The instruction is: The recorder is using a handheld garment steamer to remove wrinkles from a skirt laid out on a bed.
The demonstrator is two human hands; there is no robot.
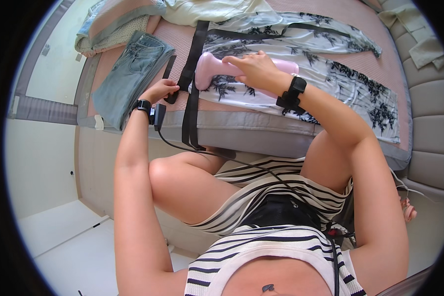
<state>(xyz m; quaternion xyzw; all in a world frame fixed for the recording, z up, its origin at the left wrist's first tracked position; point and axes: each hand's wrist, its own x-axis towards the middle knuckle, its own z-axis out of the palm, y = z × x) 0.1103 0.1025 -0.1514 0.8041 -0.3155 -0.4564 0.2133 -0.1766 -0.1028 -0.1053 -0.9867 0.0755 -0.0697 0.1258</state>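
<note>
My right hand [257, 70] is closed around the handle of a pink handheld garment steamer [205, 72], its wide head over the waist end of white trousers [240, 46] with a black leaf print. At the left, my left hand [162, 90] pinches the end of a black strap or waistband [188, 76] between thumb and fingers, just beside the steamer's head. Black ties run across the trousers and hang over the bed's edge. The trousers lie spread on a pink quilted bed cover [318, 13].
Folded blue jeans [137, 70] lie left of my left hand. Behind them is a folded quilt [114, 27], with a cream garment [214, 9] at the far side. A padded grey headboard [429, 100] borders the right. A black cable [240, 161] runs from my left wrist across my lap.
</note>
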